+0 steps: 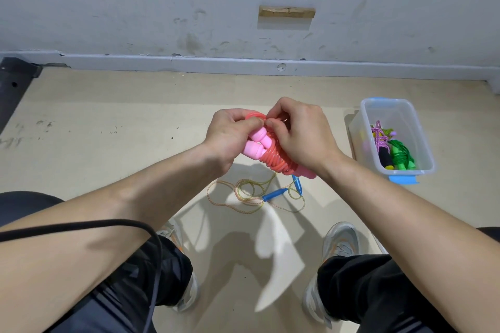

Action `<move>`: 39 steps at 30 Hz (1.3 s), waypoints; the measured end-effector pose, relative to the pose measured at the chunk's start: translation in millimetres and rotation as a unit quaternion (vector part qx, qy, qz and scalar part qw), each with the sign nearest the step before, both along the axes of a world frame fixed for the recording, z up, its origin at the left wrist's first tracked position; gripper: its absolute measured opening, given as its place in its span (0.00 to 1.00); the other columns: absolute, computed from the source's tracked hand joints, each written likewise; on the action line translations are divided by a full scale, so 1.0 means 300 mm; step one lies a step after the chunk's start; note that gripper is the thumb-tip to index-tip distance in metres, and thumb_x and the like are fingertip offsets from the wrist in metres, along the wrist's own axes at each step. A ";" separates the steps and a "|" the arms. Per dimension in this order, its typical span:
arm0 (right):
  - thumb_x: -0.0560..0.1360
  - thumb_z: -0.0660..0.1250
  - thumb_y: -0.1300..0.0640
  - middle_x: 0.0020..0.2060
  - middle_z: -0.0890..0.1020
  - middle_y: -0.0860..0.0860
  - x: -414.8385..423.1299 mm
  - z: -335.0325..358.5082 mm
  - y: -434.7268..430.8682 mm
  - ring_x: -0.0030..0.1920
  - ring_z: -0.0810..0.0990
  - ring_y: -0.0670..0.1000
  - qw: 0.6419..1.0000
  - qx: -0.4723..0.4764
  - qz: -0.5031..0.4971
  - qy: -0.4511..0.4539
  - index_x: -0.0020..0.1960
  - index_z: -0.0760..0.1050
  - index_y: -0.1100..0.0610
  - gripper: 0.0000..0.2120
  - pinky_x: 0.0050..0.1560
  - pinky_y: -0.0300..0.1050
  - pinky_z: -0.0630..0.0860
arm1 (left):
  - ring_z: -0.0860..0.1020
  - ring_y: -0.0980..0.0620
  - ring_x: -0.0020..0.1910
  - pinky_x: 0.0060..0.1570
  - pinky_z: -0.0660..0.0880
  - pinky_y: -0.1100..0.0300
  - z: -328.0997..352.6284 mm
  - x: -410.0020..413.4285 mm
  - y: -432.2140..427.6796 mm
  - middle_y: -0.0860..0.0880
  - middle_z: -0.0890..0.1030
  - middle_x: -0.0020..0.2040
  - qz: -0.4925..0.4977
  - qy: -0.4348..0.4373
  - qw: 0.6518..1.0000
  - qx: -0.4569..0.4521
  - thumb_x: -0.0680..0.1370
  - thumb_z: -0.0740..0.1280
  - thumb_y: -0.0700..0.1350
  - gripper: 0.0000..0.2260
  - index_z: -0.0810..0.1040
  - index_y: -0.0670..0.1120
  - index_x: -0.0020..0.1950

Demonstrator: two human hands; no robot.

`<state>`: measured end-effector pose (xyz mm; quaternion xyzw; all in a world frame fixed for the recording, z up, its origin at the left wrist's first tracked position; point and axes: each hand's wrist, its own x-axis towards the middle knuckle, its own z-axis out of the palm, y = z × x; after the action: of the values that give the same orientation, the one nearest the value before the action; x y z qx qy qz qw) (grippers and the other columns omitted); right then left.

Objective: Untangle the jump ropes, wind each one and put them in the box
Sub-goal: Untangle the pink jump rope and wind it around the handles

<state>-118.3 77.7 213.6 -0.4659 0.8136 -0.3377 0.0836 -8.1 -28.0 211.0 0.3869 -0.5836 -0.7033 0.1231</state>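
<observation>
Both my hands hold a pink jump rope (pixel 273 158) above the floor; its red-pink cord is coiled around the two pink handles. My left hand (pixel 230 135) grips the bundle's upper left and pinches the cord near the top. My right hand (pixel 300 135) curls over the bundle's right side, fingertips meeting the left thumb on the cord. Below on the floor lies a thin yellow-orange rope with blue handles (pixel 273 193), loosely looped. A clear plastic box (pixel 365 127) with blue clips stands at the right, holding a wound green rope (pixel 403 157) and a purple rope (pixel 380 140) with black handle.
A grey wall and baseboard (pixel 243 63) run across the back of the beige floor. A dark metal piece (pixel 16 81) sits at the far left. My knees and grey shoes (pixel 338 243) are below, and a black cable (pixel 108 224) crosses my left forearm.
</observation>
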 end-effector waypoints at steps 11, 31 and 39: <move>0.73 0.75 0.66 0.36 0.85 0.55 -0.031 0.019 -0.009 0.40 0.84 0.54 0.921 0.001 -0.087 -0.380 0.40 0.83 0.58 0.05 0.51 0.52 0.84 | 0.84 0.47 0.36 0.40 0.82 0.53 -0.007 -0.001 -0.003 0.47 0.85 0.36 0.032 -0.013 0.997 -0.071 0.75 0.69 0.37 0.06 0.85 0.45 0.45; 0.72 0.71 0.74 0.29 0.83 0.56 -0.021 0.084 -0.014 0.29 0.84 0.52 0.745 -0.022 -0.179 -0.643 0.42 0.80 0.64 0.07 0.29 0.41 0.79 | 0.84 0.54 0.45 0.50 0.81 0.59 -0.023 -0.021 0.002 0.50 0.86 0.45 0.015 0.015 0.991 -0.135 0.76 0.70 0.37 0.06 0.85 0.47 0.48; 0.69 0.73 0.75 0.28 0.81 0.56 0.007 0.060 -0.025 0.25 0.82 0.52 0.756 -0.064 -0.246 -0.603 0.41 0.76 0.61 0.12 0.27 0.41 0.79 | 0.84 0.52 0.43 0.49 0.80 0.59 -0.027 -0.006 -0.012 0.39 0.85 0.49 -0.052 0.036 0.994 -0.093 0.77 0.71 0.37 0.05 0.84 0.42 0.52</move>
<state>-116.1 70.2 231.7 0.0466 0.6574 -0.6092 0.4411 -10.0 -31.5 203.0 0.3173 -0.6610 -0.6647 0.1433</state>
